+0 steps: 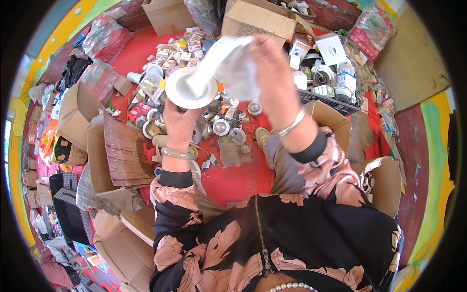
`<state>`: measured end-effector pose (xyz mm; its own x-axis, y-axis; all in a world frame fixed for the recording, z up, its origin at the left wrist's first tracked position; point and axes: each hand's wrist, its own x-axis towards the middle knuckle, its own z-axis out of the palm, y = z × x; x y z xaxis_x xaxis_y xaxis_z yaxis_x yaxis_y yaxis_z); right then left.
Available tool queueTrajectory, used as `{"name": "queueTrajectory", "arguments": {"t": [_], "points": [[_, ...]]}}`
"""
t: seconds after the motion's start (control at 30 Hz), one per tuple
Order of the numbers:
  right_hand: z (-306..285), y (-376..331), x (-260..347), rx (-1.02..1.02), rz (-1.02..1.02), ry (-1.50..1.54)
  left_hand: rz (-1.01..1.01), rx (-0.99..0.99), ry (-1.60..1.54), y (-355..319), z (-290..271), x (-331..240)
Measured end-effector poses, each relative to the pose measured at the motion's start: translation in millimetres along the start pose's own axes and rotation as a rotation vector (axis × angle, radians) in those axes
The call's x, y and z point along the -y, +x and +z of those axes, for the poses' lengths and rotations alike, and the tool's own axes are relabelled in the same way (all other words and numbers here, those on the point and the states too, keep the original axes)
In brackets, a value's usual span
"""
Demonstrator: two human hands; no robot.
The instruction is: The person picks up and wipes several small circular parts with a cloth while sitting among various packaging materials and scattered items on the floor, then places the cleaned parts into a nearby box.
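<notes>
At the bottom of the view, two forearms in floral sleeves rise from the person's lap, one bangle on each wrist. The left hand (179,124) is closed around the back of one round white lamp (190,88), held up over the red floor (233,180), its flat face turned toward the camera. The right hand (275,78) grips one white cloth (228,61), whose long axis slants from upper right down to the lamp's centre, touching it. Beyond the hands, a heap of similar lamps (221,121), too many to count, lies on the floor. Farther off stand one black crate (326,100) and several cardboard boxes (253,19).
</notes>
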<state>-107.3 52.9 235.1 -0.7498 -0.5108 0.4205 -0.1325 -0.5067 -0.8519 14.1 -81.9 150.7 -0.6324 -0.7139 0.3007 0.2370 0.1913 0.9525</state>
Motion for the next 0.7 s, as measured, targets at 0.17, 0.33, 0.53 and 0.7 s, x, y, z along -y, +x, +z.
{"name": "queueTrajectory", "arguments": {"t": [0.17, 0.33, 0.53, 0.7], "points": [[42.0, -44.0, -30.4, 0.619, -0.517, -0.962, 0.121, 0.046, -0.138, -0.1, -21.4, 18.5], [48.5, -38.2, -25.5, 0.789, -0.55, -0.893, -0.035, 0.331, -0.841, -12.8, -25.5, 33.9], [46.5, -27.7, -41.0, 0.616, -0.391, -0.998, 0.059, 0.07, -0.063, -15.4, -8.7, 17.7], [40.1, -29.9, -50.7, 0.55, -0.307, -0.962, 0.026, -0.063, -0.132, -10.2, -1.2, 13.7]]}}
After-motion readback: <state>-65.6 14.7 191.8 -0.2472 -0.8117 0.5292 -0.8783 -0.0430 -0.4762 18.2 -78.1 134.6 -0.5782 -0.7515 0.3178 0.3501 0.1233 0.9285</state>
